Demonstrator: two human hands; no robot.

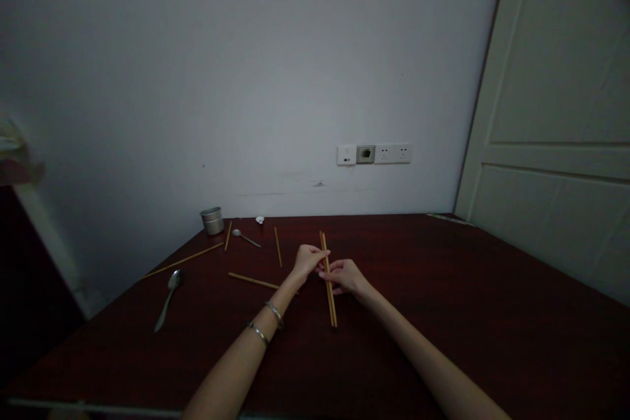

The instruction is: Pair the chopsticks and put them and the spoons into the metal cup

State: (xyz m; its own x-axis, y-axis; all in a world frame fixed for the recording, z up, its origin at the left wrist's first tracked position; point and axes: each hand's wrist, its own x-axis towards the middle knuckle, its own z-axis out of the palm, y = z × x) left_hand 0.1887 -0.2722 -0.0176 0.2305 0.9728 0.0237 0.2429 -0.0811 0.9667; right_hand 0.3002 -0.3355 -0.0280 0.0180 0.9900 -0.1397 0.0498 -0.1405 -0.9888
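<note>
A pair of wooden chopsticks [331,305] lies side by side between my two hands, pointing away from me over the table. My left hand [309,258], with two bracelets on its forearm, pinches them toward their far end. Just below, my right hand [346,276] grips the same pair near the middle from the right side. Another chopstick [253,281] rests on the table to the left, its right end partly behind my left forearm. Beyond it lies a further chopstick [278,247], apart from both hands.
On the dark red table [443,315], a metal cup [212,221] stands at the back left. Near it are a small spoon [246,238], a short-looking stick [228,236] and a long chopstick [184,260]. A larger spoon [168,300] lies front left. The wall [295,79] closes off the back.
</note>
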